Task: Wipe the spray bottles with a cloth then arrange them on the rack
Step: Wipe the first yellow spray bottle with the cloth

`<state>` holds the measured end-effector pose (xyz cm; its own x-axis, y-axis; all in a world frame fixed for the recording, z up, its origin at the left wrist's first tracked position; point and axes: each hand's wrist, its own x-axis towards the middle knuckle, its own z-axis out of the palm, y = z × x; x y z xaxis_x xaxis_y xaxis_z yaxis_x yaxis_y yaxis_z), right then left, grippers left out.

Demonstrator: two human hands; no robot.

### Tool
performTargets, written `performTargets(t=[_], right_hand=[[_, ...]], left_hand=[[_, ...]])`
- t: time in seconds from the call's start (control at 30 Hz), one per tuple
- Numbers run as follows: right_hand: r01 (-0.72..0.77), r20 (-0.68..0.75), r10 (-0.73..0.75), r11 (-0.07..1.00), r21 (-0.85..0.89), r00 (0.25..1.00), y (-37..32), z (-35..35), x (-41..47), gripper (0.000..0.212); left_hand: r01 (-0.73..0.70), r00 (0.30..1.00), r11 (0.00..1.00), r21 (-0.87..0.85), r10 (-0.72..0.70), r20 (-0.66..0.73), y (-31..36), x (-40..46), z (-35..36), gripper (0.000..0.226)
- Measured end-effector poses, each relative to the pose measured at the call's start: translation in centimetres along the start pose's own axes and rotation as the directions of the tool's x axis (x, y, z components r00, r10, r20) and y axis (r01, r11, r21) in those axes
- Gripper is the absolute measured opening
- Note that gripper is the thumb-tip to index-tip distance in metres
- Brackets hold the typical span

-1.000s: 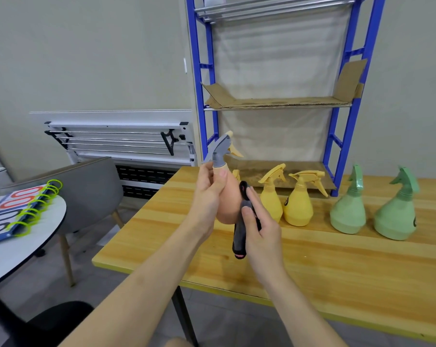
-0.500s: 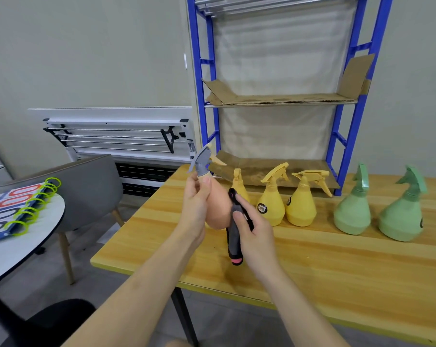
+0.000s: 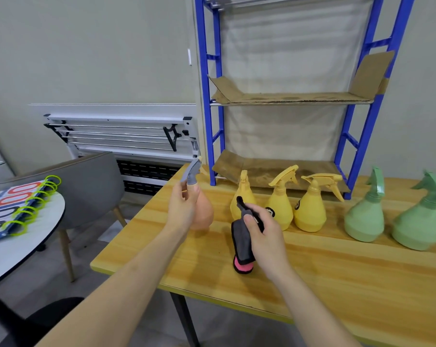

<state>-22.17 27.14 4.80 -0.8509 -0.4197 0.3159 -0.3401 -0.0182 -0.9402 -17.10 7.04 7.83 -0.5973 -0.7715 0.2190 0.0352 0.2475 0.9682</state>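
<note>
My left hand (image 3: pixel 183 206) grips the neck of a peach spray bottle (image 3: pixel 204 213) with a grey trigger head, low over the wooden table (image 3: pixel 337 271) near its left end. My right hand (image 3: pixel 263 234) holds a folded dark grey cloth (image 3: pixel 242 242) with a pink edge, just right of that bottle and apart from it. Three yellow spray bottles (image 3: pixel 308 212) stand in a row behind my right hand. Two green spray bottles (image 3: pixel 364 219) stand further right. The blue rack (image 3: pixel 217 108) rises at the table's back, with cardboard lining its shelves.
A grey chair (image 3: pixel 86 186) and a white round table (image 3: pixel 24 246) with a ring-bound board are on the left. A folded white table leans against the wall behind the chair. The rack's shelves hold only cardboard.
My left hand has lowered the peach bottle down and to the left. My right hand with the cloth has come away from the bottle and dropped toward the table.
</note>
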Motion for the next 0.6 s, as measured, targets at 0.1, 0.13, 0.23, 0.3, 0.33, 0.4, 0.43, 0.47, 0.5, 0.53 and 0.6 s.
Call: performTargets(t=[0.1,0.13,0.23,0.3,0.33,0.4,0.43,0.47,0.5,0.53,0.6], right_hand=[[0.001,0.008,-0.001,1.0,-0.017,1.0,0.3,0.0,0.3,0.028],[0.0,0.006,0.0,1.0,-0.024,1.0,0.4,0.0,0.4,0.028],[0.007,0.001,-0.007,0.999,-0.052,1.0,0.7,-0.1,0.7,0.03],[0.007,0.001,-0.007,0.998,-0.064,1.0,0.8,-0.2,0.9,0.03],[0.005,0.001,-0.005,0.998,-0.067,1.0,0.8,-0.2,1.0,0.03],[0.003,-0.005,-0.003,0.998,-0.067,1.0,0.9,-0.3,1.2,0.029],[0.001,-0.006,-0.002,0.998,-0.062,1.0,0.8,-0.3,1.2,0.028],[0.0,-0.005,-0.001,0.998,-0.057,1.0,0.8,-0.4,1.2,0.027],[0.002,-0.003,-0.002,0.999,-0.052,1.0,0.7,-0.5,1.2,0.027],[0.004,-0.005,-0.004,0.999,-0.049,1.0,0.7,-0.5,1.2,0.027],[0.008,-0.015,-0.009,0.999,-0.044,1.0,0.7,-0.7,1.1,0.027]], left_hand=[[0.006,1.0,0.997,0.076,-0.004,-0.02,-1.0,0.9,0.2,0.042],[0.008,1.0,0.996,0.092,-0.006,-0.025,-1.3,1.2,0.3,0.04],[0.007,1.0,0.992,0.129,-0.004,-0.025,-2.2,2.0,0.8,0.032],[0.007,1.0,0.989,0.15,-0.004,-0.021,-2.8,2.5,1.0,0.033],[0.01,1.0,0.987,0.161,-0.006,-0.024,-3.0,2.6,1.1,0.036],[0.014,0.999,0.984,0.179,-0.008,-0.034,-3.1,3.0,1.3,0.042],[0.022,0.999,0.983,0.181,-0.016,-0.035,-3.1,3.1,1.4,0.044],[0.041,0.999,0.983,0.179,-0.035,-0.035,-3.0,3.3,1.4,0.045],[0.064,0.998,0.982,0.177,-0.059,-0.033,-2.9,3.4,1.5,0.045],[0.083,0.996,0.98,0.18,-0.079,-0.029,-2.8,3.6,1.4,0.046],[0.096,0.995,0.977,0.19,-0.093,-0.024,-2.9,3.6,1.3,0.048]])
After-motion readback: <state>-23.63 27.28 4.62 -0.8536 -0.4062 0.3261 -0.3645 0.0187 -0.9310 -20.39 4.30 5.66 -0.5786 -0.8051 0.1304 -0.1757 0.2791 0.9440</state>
